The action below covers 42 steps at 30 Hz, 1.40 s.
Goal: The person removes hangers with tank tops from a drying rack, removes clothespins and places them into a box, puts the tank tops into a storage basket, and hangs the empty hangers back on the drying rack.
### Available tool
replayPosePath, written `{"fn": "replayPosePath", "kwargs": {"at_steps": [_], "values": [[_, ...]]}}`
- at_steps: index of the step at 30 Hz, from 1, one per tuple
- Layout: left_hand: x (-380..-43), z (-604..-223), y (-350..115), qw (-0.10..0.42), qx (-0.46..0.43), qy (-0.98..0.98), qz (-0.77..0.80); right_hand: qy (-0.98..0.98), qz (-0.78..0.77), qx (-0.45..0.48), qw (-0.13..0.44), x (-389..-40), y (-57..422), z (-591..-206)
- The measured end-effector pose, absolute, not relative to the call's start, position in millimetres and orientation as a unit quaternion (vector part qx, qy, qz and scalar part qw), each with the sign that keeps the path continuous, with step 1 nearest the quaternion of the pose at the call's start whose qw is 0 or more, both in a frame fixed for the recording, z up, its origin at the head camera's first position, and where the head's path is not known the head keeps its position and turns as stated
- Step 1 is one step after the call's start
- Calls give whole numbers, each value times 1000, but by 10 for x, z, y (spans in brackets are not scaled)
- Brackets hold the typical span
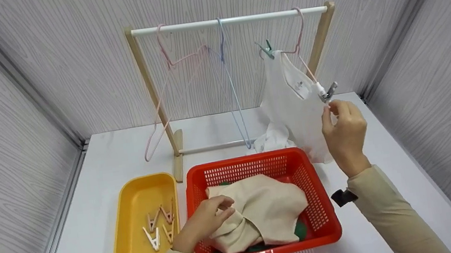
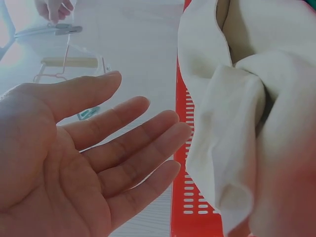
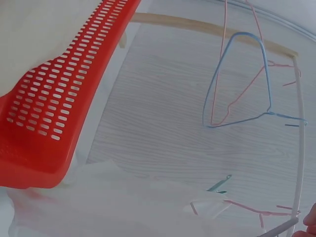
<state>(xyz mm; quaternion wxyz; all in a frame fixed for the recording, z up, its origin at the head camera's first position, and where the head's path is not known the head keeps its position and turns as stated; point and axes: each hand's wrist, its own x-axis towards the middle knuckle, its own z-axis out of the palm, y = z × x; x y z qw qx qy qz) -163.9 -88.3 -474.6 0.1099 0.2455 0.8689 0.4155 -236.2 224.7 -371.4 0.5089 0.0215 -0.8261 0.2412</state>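
Just beside right fingers (image 1: 340, 108), gray clip (image 1: 329, 92).

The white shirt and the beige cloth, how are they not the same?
The white shirt hangs from a pink hanger; the beige cloth lies bunched in the red basket. The shirt is white, the cloth beige. The shirt has a green clip on it; none shows on the cloth. Both are soft fabric.

Long beige sleeves (image 1: 393, 211), black tabs (image 1: 343, 197) attached.
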Motion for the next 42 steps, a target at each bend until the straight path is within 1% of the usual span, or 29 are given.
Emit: {"fn": "replayPosePath", "kwargs": {"at_steps": [6,13,21,25,36,38,42], "values": [[-1638,-4735,-878,112,241,869,417,-856,229,-24,463,-2364,2341,-3699],[-1626,-4733,-875,98,253,870,411,-889,204,-39,409,-2389,2353,-3719],[-1621,-4723,-900,114,247,868,415,-915,189,-59,352,-2443,2336,-3717],[-1620,-4723,-911,106,253,867,416,-917,195,-59,343,-2484,2350,-3745],[-1621,-4721,-905,115,245,865,422,-929,182,-74,312,-2559,2408,-3793],[-1615,-4723,-904,118,244,865,423,-928,181,-72,317,-2562,2413,-3810],[-1616,-4740,-908,120,240,866,422,-915,190,-48,353,-2552,2412,-3887]]}}
